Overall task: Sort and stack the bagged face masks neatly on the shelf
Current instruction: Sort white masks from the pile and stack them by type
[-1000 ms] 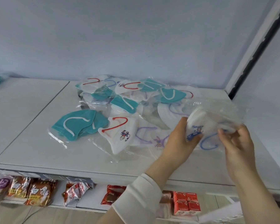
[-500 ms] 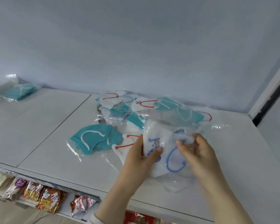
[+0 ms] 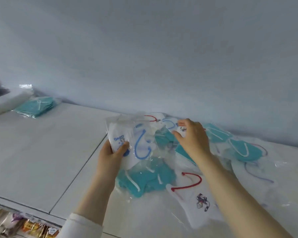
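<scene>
My left hand (image 3: 113, 152) grips a bagged white mask with blue loops (image 3: 136, 141), held upright above the white shelf (image 3: 41, 160). My right hand (image 3: 193, 138) reaches over the loose pile of bagged masks, fingers curled on a small white bagged mask (image 3: 181, 130) at the back of the pile. A teal bagged mask (image 3: 144, 177) lies below the held one. A white mask with red loops (image 3: 194, 196) lies in front of my right forearm. More teal masks (image 3: 243, 148) lie to the right. A neat stack of teal bagged masks (image 3: 36, 106) sits far left.
The pale wall (image 3: 144, 57) closes off the back of the shelf. A white box-like edge (image 3: 5, 102) sits at the far left beside the teal stack. Snack packets (image 3: 33, 227) show on the lower shelf under the front edge.
My right hand let go of the blue-looped bag and reached back into the pile. My left hand carried that bag leftward. The view swung left, showing the teal stack closer.
</scene>
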Demonstrator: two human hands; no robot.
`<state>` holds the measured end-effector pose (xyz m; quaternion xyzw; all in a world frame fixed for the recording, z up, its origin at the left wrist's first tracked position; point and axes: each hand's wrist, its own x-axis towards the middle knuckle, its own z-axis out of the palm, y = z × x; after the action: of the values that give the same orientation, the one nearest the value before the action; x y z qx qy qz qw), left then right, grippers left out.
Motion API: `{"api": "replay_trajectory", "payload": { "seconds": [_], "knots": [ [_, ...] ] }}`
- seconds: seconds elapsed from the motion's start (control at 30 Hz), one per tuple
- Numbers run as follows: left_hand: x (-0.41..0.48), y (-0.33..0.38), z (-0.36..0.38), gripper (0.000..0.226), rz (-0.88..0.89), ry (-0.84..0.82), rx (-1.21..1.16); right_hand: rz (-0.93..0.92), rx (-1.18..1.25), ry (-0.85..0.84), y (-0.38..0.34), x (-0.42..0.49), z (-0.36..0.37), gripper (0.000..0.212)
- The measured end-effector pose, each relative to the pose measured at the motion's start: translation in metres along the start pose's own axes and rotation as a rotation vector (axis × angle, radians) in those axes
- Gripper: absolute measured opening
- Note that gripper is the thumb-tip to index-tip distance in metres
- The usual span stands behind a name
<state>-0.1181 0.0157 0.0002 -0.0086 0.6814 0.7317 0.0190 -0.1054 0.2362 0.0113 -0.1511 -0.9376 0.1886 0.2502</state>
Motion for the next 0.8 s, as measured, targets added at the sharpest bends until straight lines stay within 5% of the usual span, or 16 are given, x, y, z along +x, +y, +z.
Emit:
{"api": "replay_trajectory", "payload": {
  "seconds": [0.17,0.3,0.53,0.7,0.8],
  "knots": [
    [0.049,0.004,-0.020,0.010,-0.031,-0.072,0.007,0.129,-0.438,-0.306,-0.014,0.049,0.039,0.052],
    [0.070,0.004,-0.025,0.012,-0.014,-0.106,-0.003,0.035,-0.433,-0.152,-0.011,0.042,0.042,0.029],
    [0.088,0.006,-0.035,0.008,-0.023,-0.119,-0.056,0.188,0.302,0.261,-0.033,0.027,0.000,0.017],
    [0.083,0.006,-0.027,0.008,-0.074,-0.198,-0.054,0.501,1.082,0.172,-0.047,0.018,-0.029,0.008],
    [0.077,0.011,-0.019,0.007,-0.094,-0.288,-0.029,0.329,1.159,0.224,-0.056,0.001,-0.043,0.010]
  ]
}}
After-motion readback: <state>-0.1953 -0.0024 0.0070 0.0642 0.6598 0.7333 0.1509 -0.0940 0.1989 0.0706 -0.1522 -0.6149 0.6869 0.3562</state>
